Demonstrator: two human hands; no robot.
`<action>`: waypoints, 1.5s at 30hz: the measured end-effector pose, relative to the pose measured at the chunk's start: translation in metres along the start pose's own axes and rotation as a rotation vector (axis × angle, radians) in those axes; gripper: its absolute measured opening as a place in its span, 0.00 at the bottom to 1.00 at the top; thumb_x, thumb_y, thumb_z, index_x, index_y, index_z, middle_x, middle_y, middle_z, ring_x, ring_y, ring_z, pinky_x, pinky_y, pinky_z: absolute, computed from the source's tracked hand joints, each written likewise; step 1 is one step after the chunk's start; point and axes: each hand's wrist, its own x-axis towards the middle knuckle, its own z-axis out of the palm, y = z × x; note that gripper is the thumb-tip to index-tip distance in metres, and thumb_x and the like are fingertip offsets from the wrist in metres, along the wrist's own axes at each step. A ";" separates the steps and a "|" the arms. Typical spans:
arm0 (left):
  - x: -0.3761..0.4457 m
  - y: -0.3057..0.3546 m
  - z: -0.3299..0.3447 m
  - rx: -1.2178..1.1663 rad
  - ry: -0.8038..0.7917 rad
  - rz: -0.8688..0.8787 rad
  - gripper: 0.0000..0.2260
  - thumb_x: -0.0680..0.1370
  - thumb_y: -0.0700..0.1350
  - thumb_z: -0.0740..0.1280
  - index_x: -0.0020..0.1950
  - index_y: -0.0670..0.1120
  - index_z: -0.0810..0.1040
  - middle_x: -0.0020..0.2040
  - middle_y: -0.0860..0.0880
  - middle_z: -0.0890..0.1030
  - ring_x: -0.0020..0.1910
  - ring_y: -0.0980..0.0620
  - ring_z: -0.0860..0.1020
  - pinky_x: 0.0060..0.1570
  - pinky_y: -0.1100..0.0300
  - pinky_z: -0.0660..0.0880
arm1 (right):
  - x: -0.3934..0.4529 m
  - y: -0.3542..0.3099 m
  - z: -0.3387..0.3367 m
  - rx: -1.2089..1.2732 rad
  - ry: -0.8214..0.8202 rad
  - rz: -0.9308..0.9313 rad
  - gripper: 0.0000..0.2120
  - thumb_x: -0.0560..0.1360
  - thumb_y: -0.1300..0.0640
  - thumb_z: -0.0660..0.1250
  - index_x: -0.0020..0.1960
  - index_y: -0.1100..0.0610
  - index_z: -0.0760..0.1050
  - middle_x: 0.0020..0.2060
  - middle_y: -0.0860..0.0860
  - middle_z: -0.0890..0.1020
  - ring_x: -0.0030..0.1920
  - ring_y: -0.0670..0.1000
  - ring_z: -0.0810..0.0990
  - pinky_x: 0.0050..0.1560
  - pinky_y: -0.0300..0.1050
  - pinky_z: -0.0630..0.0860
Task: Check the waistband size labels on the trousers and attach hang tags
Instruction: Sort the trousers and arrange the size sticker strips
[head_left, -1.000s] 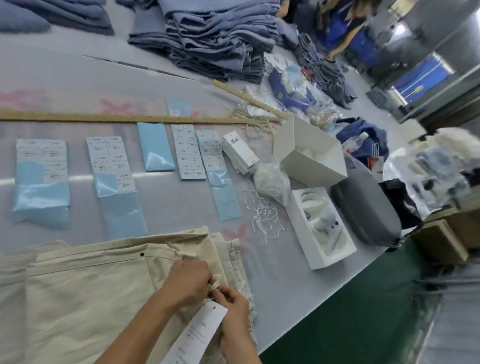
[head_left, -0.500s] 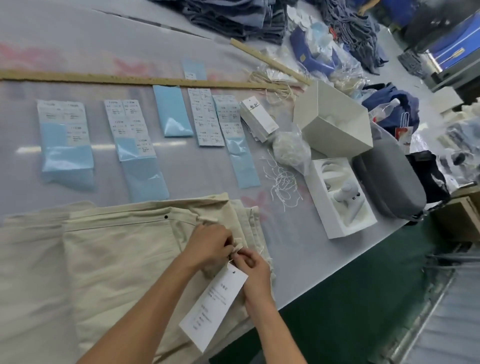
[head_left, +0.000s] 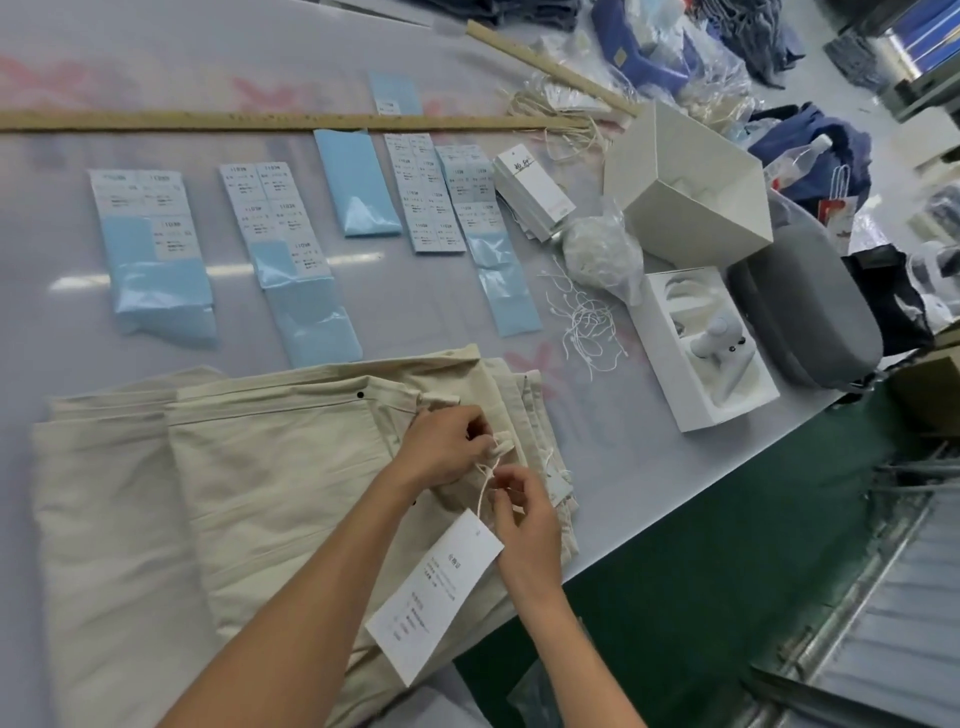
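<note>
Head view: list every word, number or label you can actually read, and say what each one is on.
Hang tag on the string: printed lines, too blurred to read.
Sticker sheets on the table: printed, too small to read.
Stack of tags by the white box: handwritten mark on top, illegible.
Nothing else is readable.

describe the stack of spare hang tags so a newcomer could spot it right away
Start at the open white cardboard box near the table's right side. Just left of it, beside the strips of white size stickers on blue backing, lies the stack of white card hang tags. Only it is thick, fanned card with handwriting on top.
</note>
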 end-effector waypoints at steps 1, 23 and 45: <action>-0.001 0.000 -0.001 -0.011 -0.001 -0.002 0.05 0.76 0.51 0.70 0.48 0.52 0.82 0.45 0.57 0.84 0.49 0.54 0.79 0.58 0.54 0.71 | -0.004 0.000 0.002 -0.015 -0.009 -0.007 0.15 0.81 0.65 0.64 0.55 0.44 0.76 0.49 0.38 0.81 0.52 0.41 0.80 0.51 0.32 0.76; 0.000 -0.006 0.000 -0.232 0.033 -0.005 0.05 0.76 0.46 0.73 0.42 0.55 0.82 0.40 0.59 0.83 0.41 0.60 0.79 0.42 0.62 0.73 | -0.032 -0.008 0.004 -0.210 -0.137 -0.074 0.13 0.79 0.49 0.68 0.55 0.31 0.71 0.40 0.45 0.78 0.40 0.48 0.77 0.44 0.45 0.79; -0.017 0.025 -0.012 -0.690 -0.053 0.077 0.02 0.78 0.35 0.69 0.47 0.41 0.79 0.42 0.43 0.87 0.37 0.56 0.79 0.31 0.60 0.75 | 0.002 -0.022 -0.032 -0.675 0.032 -0.403 0.03 0.80 0.61 0.68 0.52 0.57 0.80 0.44 0.48 0.80 0.43 0.50 0.77 0.44 0.45 0.76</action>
